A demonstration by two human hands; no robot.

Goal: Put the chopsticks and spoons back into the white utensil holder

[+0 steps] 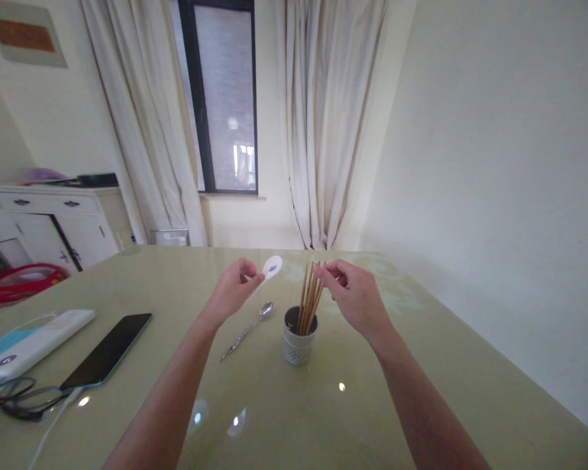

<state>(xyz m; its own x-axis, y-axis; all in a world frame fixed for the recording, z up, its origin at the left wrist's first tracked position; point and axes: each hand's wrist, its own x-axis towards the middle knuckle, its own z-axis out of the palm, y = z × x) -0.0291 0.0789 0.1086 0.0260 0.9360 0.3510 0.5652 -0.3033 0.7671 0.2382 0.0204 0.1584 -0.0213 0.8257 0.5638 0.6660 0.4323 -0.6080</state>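
Glossy pale-green worktop [421, 365], curtained window behind. White ceramic spoon [272, 266] up and left of the chopstick holder [298, 346], pinched by its handle in the left hand [232, 290], fingers closed on it. Likely light, stiff, glaze-slick, chippable; handle looks the safest grip. Right hand [355, 297] just right of holder top, fingers closed on the chopsticks [308, 307] standing inside. Metal spoon [247, 331] flat just left of holder; phone [108, 349] well left.

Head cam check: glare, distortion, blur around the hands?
Head view: soft even daylight, no harsh shadows; small glare spots on the glossy table; wide-angle bending at the edges, darkened bottom-right corner; left hand holding white spoon, right hand pinching chopsticks, both sharp.
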